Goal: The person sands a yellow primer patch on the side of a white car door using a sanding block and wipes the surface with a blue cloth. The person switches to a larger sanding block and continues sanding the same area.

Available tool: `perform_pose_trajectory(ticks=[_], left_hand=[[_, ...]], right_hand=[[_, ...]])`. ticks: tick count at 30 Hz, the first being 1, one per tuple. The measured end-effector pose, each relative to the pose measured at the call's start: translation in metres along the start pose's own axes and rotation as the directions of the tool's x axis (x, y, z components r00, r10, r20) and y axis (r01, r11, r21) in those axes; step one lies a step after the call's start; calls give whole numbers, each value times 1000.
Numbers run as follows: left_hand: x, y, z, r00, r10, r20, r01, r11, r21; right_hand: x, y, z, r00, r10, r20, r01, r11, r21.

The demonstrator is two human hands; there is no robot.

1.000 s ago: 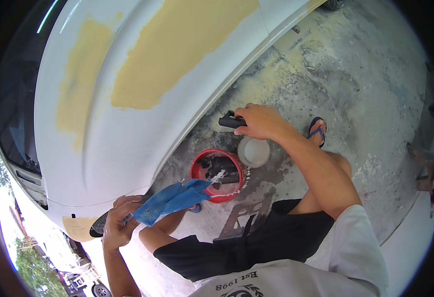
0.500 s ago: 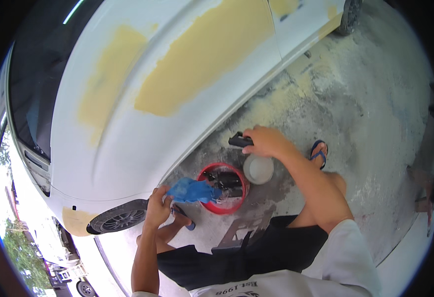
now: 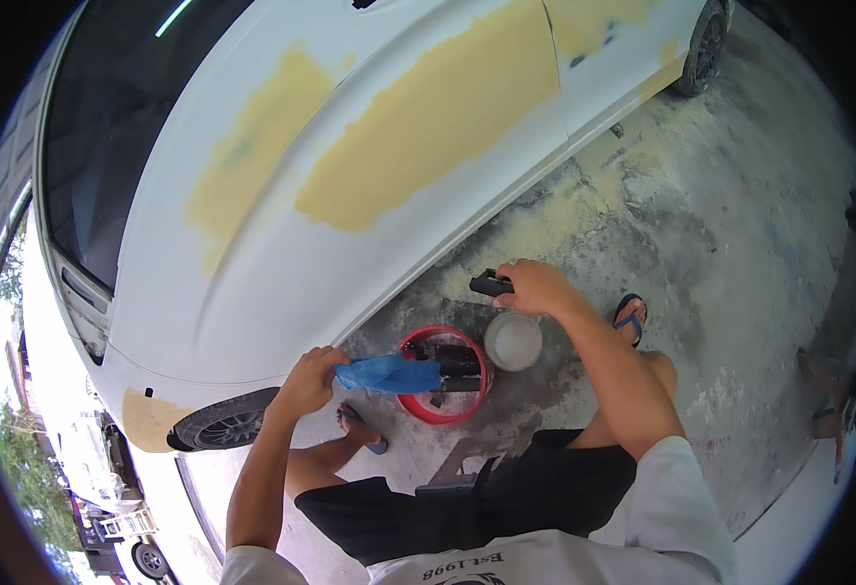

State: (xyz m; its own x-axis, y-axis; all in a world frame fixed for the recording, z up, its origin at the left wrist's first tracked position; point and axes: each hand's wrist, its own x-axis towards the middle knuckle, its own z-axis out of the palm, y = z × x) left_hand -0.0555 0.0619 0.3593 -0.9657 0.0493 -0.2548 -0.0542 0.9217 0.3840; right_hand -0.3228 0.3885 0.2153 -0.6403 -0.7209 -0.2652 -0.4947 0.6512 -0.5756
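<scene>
My left hand (image 3: 309,381) grips one end of a blue cloth (image 3: 389,373), whose other end hangs over the red bucket (image 3: 487,388). Black block-like pieces (image 3: 459,363) lie inside that bucket, partly covered by the cloth. In my right hand (image 3: 535,289) is a black sanding block (image 3: 491,284), held by its end between thumb and fingers. Just below this hand stands a round whitish tub (image 3: 514,342) beside the bucket. Beyond both hands is a white car (image 3: 262,312) with patches of yellow filler (image 3: 428,117) on its side panels.
A car wheel (image 3: 228,421) is near my left foot, another (image 3: 706,49) at the far right. Yellow dust (image 3: 584,210) lies on the grey concrete floor along the sill. My sandalled feet flank the bucket and tub. Other vehicles (image 3: 96,458) show outside at far left.
The cloth now hangs longer and narrower from my left hand, which has shifted slightly left and down. The whole view has moved a little, and my right hand still holds the block.
</scene>
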Motion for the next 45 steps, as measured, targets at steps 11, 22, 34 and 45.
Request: perform_pose_trajectory(ticks=[11,22,34,45], left_hand=[[59,116,-156,985,-140,-98,165,929,331],[186,144,-268,851,456,-262,118,319,940],[356,197,-390,569,790,-230,-4,282,959],[365,144,-399,532,745,-403,156,382,911]], right_hand=[[-4,-5,-18,999,-30,24,31,999,-16],[23,-8,-5,926,269,-265,-56,792,607],[63,40,-54,812,553,-186,189,53,981],[188,-8,-165,331,735,-591,664,264,700]])
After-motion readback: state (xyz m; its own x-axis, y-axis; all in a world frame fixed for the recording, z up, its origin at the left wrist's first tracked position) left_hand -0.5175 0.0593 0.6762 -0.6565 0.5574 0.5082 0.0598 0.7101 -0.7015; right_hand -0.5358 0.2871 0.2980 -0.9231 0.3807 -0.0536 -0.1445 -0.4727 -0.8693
